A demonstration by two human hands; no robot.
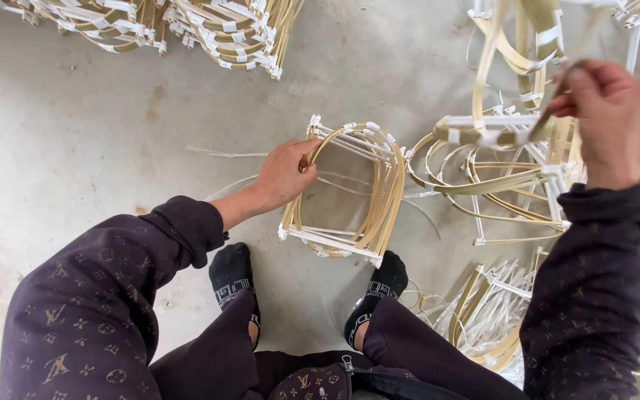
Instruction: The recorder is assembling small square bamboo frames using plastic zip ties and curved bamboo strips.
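Note:
A stack of bent bamboo-strip frames (368,185), bound at the corners with white tape, lies on the concrete floor just ahead of my socked feet. My left hand (284,172) grips the left side of this stack, fingers curled round its curved strips. My right hand (607,104) is raised at the upper right, pinching a thin dark strip or stick (553,100) above a loose tangle of more bamboo frames (498,178). Both arms wear dark patterned sleeves.
Heaps of the same taped bamboo frames lie at the top left (135,26) and top middle (238,33), and another pile sits by my right knee (490,311). Loose white strips trail across the floor (224,154). My knees and black socks (232,278) fill the bottom.

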